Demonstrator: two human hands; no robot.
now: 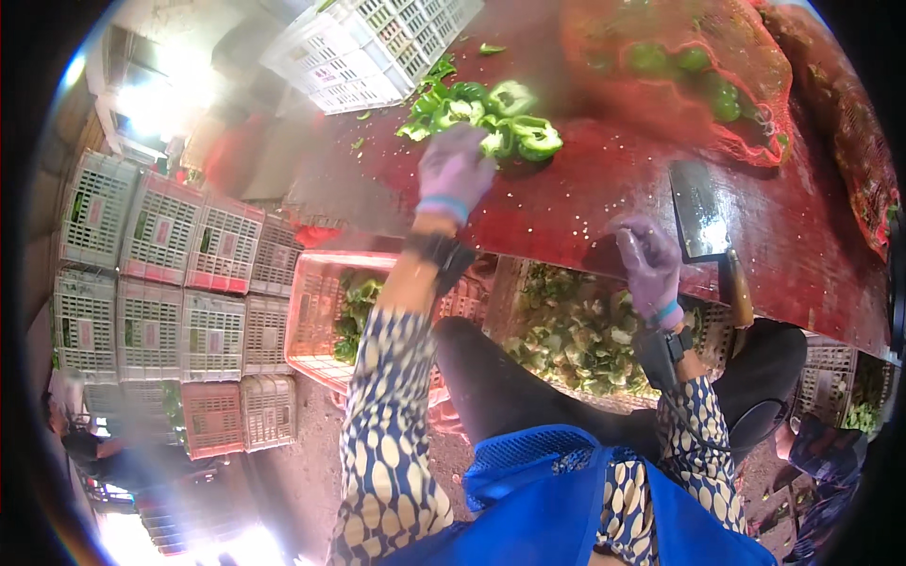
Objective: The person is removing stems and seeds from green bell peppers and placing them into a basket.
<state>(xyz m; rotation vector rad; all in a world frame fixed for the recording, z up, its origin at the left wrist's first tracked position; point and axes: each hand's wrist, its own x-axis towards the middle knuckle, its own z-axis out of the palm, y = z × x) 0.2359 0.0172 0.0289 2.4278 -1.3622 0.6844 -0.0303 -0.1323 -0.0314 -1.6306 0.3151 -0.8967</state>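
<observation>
My left hand [456, 172], in a purple glove, reaches over the red table [566, 208] to a pile of cut green bell peppers [536, 140]. Its fingertips meet the near side of the pile; blur and the back of the hand hide whether they grip a piece. At the table's near edge hovers my right hand [651, 264], also gloved, with loosely bent fingers apart and nothing seen in them. Just right of it lies a cleaver [700, 212], its wooden handle pointing toward me.
A white crate [349, 61] stands behind the peppers. Red mesh sacks [755, 123] of peppers lie at the far right. Below the table edge are a pink crate [311, 311] with green pieces and a container of pale trimmings [576, 344]. Stacked crates [156, 226] line the left.
</observation>
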